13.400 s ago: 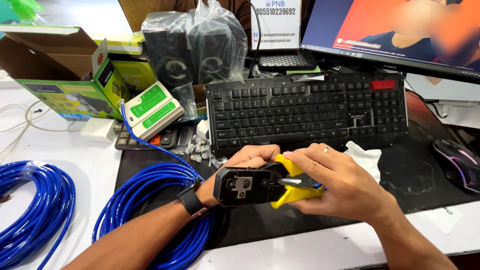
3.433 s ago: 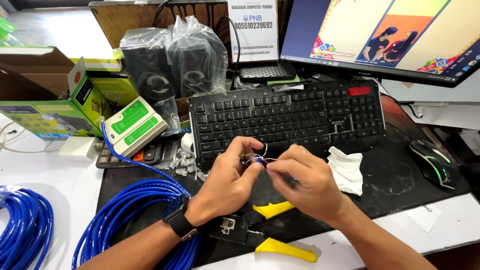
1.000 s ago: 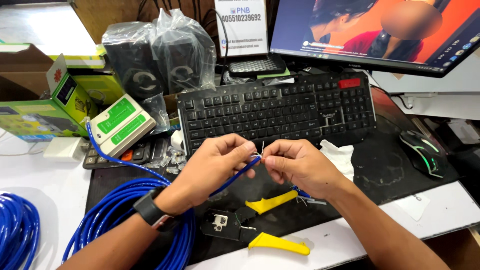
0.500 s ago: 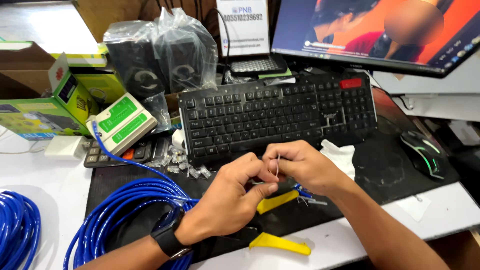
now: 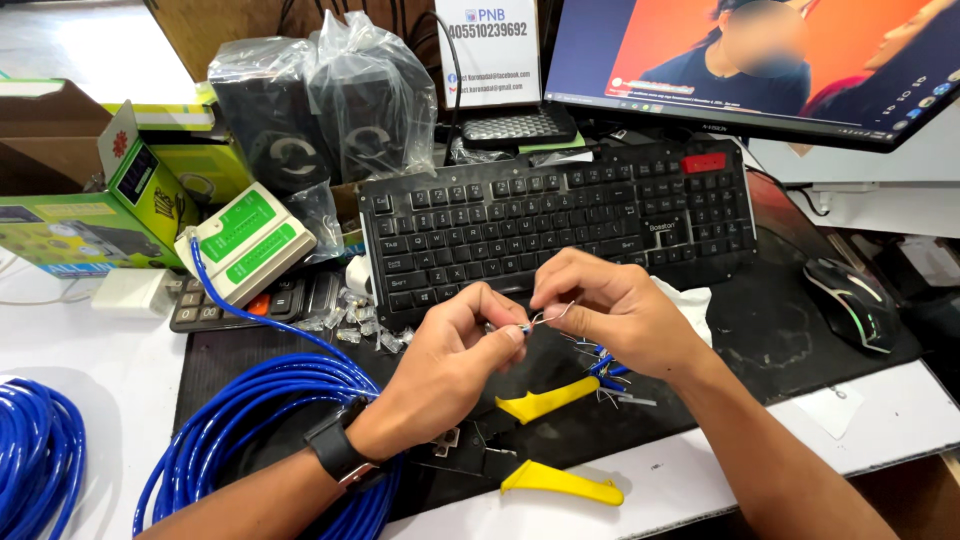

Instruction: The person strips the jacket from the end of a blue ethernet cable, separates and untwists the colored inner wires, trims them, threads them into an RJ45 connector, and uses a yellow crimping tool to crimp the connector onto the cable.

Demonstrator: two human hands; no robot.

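blue cable end (image 5: 515, 328) pinched in left hand (image 5: 450, 375); right hand (image 5: 610, 310) grips its thin wires (image 5: 555, 313). risk: hard bending snaps a strand; loose pinch lets order scramble.

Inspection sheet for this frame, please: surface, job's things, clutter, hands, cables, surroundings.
Surface: black desk mat on a white desk.
Job's things: thin wire ends pinched between both hands; yellow-handled crimping tool lies below them.
Clutter: clear connectors, wire offcuts, white tissue.
Hands: left hand and right hand both pinch the wires.
Cables: blue cable coil; second coil.
Surroundings: keyboard, mouse, monitor, bagged speakers, cable tester.
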